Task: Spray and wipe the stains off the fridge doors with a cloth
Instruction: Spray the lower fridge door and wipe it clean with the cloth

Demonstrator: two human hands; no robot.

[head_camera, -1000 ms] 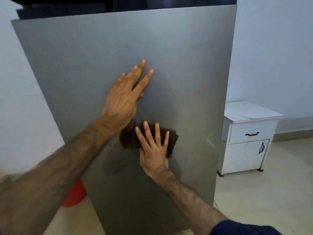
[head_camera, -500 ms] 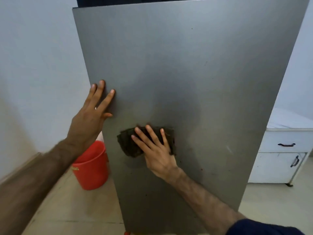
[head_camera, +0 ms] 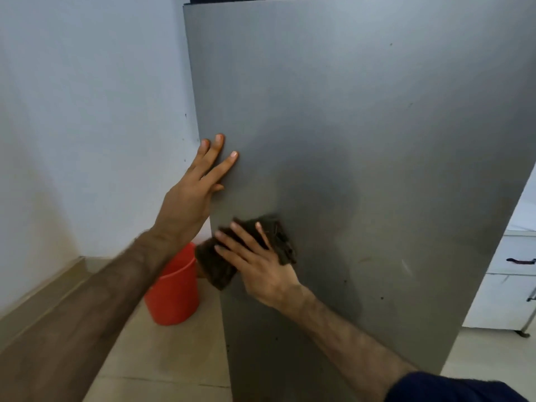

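Your right hand lies flat on a dark cloth, fingers straight and spread, pressing it against the grey fridge door. The cloth sits at the door's left edge, about mid-height in view, and its left corner hangs out past that edge, over the floor side. The hand covers the middle of the cloth; crumpled folds show to the right of your fingers.

Your left hand is up and to the left of the cloth, apart from the right hand. Its fingers are straight and laid flat on the door right at the left edge, with the palm reaching out beyond the edge. It holds nothing.

The door fills most of the view and carries small dark specks, a few toward the upper right and more low down near your right forearm. A darker smudged patch spreads on the door just right of the cloth.

Behind your left forearm a red bucket stands on the tiled floor, beside the door's lower left edge. A white wall runs along the left. At the far right a white cabinet with dark handles stands partly hidden by the door. A dark blue sleeve shows on your right arm at the bottom.
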